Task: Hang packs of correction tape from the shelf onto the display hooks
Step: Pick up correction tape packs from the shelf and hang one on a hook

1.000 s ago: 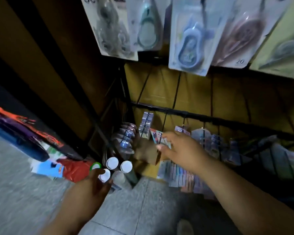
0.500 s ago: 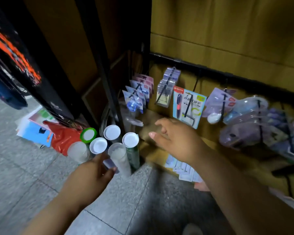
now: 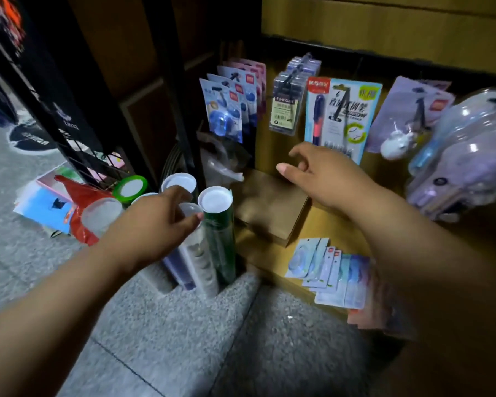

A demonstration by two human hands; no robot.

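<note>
The loose packs of correction tape (image 3: 331, 275) lay fanned in an overlapping row on the low wooden shelf (image 3: 321, 224), close to its front edge. They sat below and a little to the right of the right hand (image 3: 324, 179), which hovered above a brown cardboard box (image 3: 269, 206) further back on the same shelf. That hand was empty, its fingers apart and loosely bent, thumb pointing left. The left hand (image 3: 158, 222) was well off to the left among tall tubes with white caps (image 3: 214, 199) standing on the floor; its fingers touched the caps, though whether they gripped one could not be told. The right hand was plainly the nearer to the packs, and a reach for them would likely mean drawing it back toward the body and down. Each pack was a flat card with its long axis running front to back on the shelf, pale blue and white with a clear blister, some bearing a small red label at the top. Blue packs of the same kind (image 3: 226, 110) already hung on hooks above the box
</note>
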